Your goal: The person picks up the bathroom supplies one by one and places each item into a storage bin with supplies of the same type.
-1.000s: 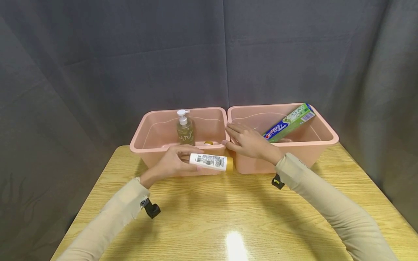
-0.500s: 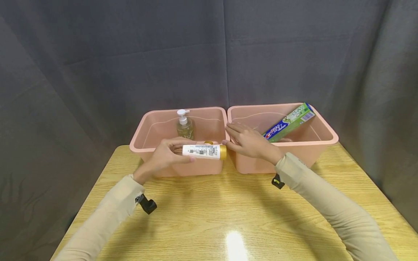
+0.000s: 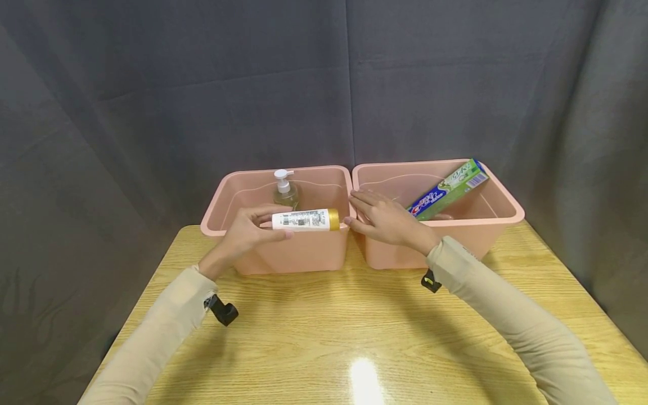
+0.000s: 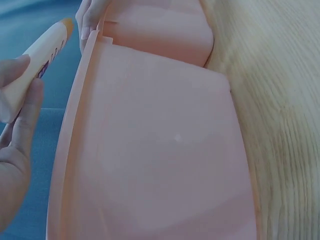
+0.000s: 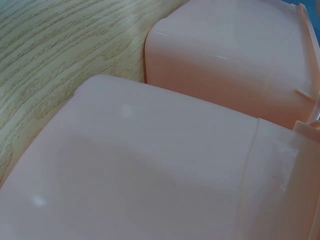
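Note:
My left hand (image 3: 243, 233) pinches a white tube (image 3: 306, 220) with a gold cap, thumb on the near side and fingers behind. The tube lies sideways over the front rim of the left pink bin (image 3: 293, 253), cap pointing right. In the left wrist view the tube (image 4: 42, 57) stands out past the bin's rim. My right hand (image 3: 387, 219) rests with fairly straight fingers on the rims where the left bin and the right pink bin (image 3: 430, 247) meet. Inside the left bin a pump bottle (image 3: 286, 196) stands upright, its lower part hidden behind the tube and hand.
A green and blue toothpaste box (image 3: 448, 190) leans diagonally in the right bin, one end on the rim at the back right corner. Both bins stand side by side on a wooden table (image 3: 314, 326), with a dark grey curtain (image 3: 253, 84) behind.
My left hand has raised the tube from in front of the left bin to its rim, moving it up and slightly left and levelling it. The right hand has stayed in place.

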Action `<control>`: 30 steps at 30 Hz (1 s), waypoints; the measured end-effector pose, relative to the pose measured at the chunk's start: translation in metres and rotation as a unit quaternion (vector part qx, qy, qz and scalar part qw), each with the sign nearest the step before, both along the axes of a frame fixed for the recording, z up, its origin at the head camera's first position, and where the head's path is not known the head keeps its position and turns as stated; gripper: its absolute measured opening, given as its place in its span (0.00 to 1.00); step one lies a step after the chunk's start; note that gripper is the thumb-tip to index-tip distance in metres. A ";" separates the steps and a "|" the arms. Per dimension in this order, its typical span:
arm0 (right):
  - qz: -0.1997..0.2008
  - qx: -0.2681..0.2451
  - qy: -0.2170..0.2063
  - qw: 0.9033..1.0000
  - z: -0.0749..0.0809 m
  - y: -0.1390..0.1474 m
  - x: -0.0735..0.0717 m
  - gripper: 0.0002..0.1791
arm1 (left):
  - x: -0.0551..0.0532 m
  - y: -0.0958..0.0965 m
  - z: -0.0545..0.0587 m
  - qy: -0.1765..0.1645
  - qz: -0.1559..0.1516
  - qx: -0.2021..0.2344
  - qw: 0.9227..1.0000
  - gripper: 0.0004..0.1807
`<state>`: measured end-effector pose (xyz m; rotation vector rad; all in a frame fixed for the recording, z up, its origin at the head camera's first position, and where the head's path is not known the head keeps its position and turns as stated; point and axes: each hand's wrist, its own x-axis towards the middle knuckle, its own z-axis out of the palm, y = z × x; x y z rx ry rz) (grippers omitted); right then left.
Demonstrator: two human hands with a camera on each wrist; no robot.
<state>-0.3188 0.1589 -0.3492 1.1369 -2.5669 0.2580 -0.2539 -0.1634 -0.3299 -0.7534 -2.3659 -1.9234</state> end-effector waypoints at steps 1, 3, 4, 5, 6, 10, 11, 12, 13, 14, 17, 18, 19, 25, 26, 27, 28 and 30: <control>-0.001 -0.001 -0.001 1.000 0.000 0.000 0.000 0.39 | -0.001 0.000 0.000 0.000 0.002 0.000 1.000 0.28; -0.003 -0.001 -0.003 1.000 0.000 0.000 0.000 0.39 | -0.002 -0.001 0.001 -0.002 0.008 -0.001 1.000 0.29; -0.004 -0.001 -0.005 1.000 0.000 0.000 0.000 0.39 | -0.003 -0.001 0.001 -0.004 0.011 -0.002 1.000 0.29; -0.005 -0.002 -0.006 1.000 0.000 0.000 0.000 0.39 | -0.004 -0.001 0.001 -0.006 0.013 -0.002 1.000 0.29; -0.005 -0.002 -0.007 1.000 0.000 0.000 0.000 0.39 | -0.005 -0.001 0.001 -0.007 0.015 -0.004 1.000 0.29; -0.006 -0.006 -0.011 1.000 -0.001 0.000 0.000 0.38 | -0.008 -0.001 0.002 -0.012 0.024 -0.005 1.000 0.30; -0.005 -0.007 -0.010 1.000 -0.001 0.000 0.000 0.38 | -0.008 -0.001 0.002 -0.013 0.025 -0.003 1.000 0.30; -0.004 -0.008 -0.011 1.000 -0.001 0.001 0.000 0.38 | -0.009 -0.001 0.002 -0.013 0.026 0.000 1.000 0.30; -0.004 -0.008 -0.010 1.000 -0.001 0.001 0.000 0.39 | -0.011 -0.001 0.002 -0.012 0.027 0.002 1.000 0.30; -0.003 -0.009 -0.009 1.000 -0.001 0.001 0.000 0.39 | -0.012 -0.001 0.002 -0.009 0.028 0.004 1.000 0.29; -0.002 -0.005 -0.006 1.000 -0.001 0.001 -0.001 0.39 | -0.016 -0.001 0.002 0.013 0.030 0.003 0.999 0.28; -0.002 -0.003 -0.005 1.000 -0.001 0.002 -0.001 0.39 | -0.018 0.000 0.003 0.020 0.031 0.003 0.999 0.28; -0.002 -0.002 -0.004 1.000 -0.001 0.002 -0.001 0.39 | -0.019 0.000 0.003 0.026 0.032 0.003 0.999 0.28; 0.000 -0.006 -0.003 1.000 0.000 0.002 0.000 0.38 | -0.025 0.003 0.006 0.034 0.048 0.005 0.998 0.28; 0.000 -0.007 -0.003 1.000 0.000 0.001 0.000 0.38 | -0.025 0.003 0.006 0.037 0.051 0.004 0.998 0.28; 0.000 -0.008 -0.002 1.000 -0.001 0.001 0.000 0.38 | -0.026 0.003 0.006 0.042 0.055 0.001 0.998 0.28; -0.001 -0.008 -0.002 1.000 -0.001 0.001 0.000 0.38 | -0.027 0.003 0.006 0.045 0.059 -0.001 0.997 0.27; -0.002 -0.008 -0.002 1.000 -0.001 0.001 0.001 0.38 | -0.028 0.004 0.006 0.049 0.067 -0.007 0.997 0.27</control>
